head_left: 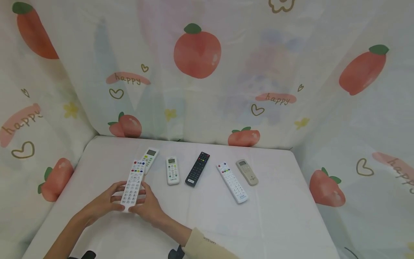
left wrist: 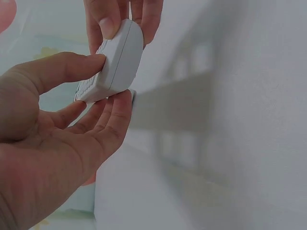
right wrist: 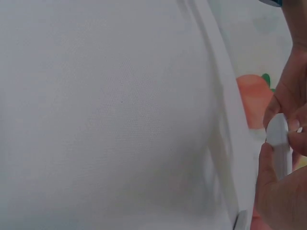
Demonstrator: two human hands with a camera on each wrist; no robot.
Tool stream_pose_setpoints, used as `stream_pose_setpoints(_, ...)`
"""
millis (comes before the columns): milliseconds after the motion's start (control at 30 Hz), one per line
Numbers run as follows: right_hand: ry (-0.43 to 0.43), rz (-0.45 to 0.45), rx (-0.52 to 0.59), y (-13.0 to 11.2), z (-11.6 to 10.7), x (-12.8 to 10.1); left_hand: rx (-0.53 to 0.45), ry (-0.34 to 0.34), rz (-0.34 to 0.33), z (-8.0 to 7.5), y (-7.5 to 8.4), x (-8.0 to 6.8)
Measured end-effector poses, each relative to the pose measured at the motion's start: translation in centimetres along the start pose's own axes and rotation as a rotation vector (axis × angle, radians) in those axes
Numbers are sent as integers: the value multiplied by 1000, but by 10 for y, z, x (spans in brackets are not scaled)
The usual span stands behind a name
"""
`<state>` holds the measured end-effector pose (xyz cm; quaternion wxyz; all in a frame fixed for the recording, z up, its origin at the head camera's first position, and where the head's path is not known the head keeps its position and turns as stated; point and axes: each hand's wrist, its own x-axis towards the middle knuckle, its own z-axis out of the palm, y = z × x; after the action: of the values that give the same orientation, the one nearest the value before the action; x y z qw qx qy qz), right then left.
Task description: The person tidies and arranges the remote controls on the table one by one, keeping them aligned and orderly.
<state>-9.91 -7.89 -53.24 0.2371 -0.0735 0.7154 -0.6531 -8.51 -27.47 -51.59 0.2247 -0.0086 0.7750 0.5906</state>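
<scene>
A long white remote (head_left: pixel 132 187) with coloured buttons at its far end is held just above the white table (head_left: pixel 210 223), near its front left. My left hand (head_left: pixel 117 197) grips the remote's near end from the left, thumb and fingers curled on its edges. My right hand (head_left: pixel 144 198) pinches the same end from the right. The left wrist view shows the remote (left wrist: pixel 117 62) side-on between my left thumb and fingers (left wrist: pixel 112 115), with the right hand's fingertips (left wrist: pixel 144 19) on its far side. In the right wrist view only the remote's thin edge (right wrist: pixel 279 143) shows between fingers.
Several other remotes lie in a row across the table: a white one with a screen (head_left: pixel 150 158), a small white one (head_left: pixel 172 170), a black one (head_left: pixel 197 168), a long white one (head_left: pixel 232 182), a beige one (head_left: pixel 247 172). A peach-print curtain (head_left: pixel 197 90) walls three sides.
</scene>
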Motion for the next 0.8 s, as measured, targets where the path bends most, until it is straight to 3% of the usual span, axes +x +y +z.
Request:
stream_pose_setpoints(300,-6,13,-18,6,7,-5,28,-1,-45,0,-8,-5)
stream_pose_setpoints(567,16,45,13,9,18,-9,32,-39,-16,-4,-14,-14)
stream_pose_setpoints(800,12,44,13,16,28,-13,40,-29,-61,-6,-22,-20)
